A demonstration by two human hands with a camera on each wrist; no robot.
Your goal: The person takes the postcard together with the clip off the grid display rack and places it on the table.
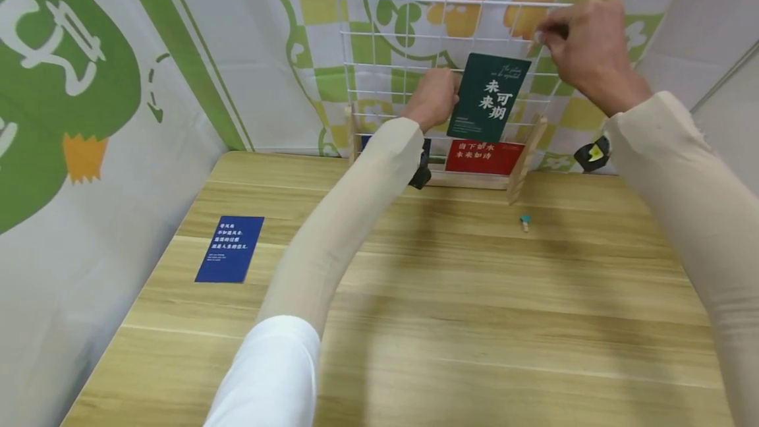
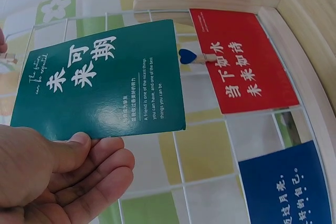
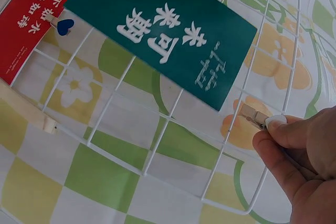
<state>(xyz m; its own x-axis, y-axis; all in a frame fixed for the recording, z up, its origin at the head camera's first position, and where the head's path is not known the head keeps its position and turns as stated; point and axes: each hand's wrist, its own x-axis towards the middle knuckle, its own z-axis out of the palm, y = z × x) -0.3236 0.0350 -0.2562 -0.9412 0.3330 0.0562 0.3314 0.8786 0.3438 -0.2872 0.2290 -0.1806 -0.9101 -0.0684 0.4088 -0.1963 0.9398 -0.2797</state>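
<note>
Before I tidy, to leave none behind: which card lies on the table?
The blue card at left; the left hand holds the green card, the rack the red card and another blue card.

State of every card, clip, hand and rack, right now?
Rack: upright
Green card: held, tilted
Left hand: pinching green card
White clip: clear of cards
Right hand: pinching white clip
Red card: clipped
Heart clip: gripping red card
Racked blue card: fastening unseen
Loose blue card: flat
Teal clip: lying loose
</note>
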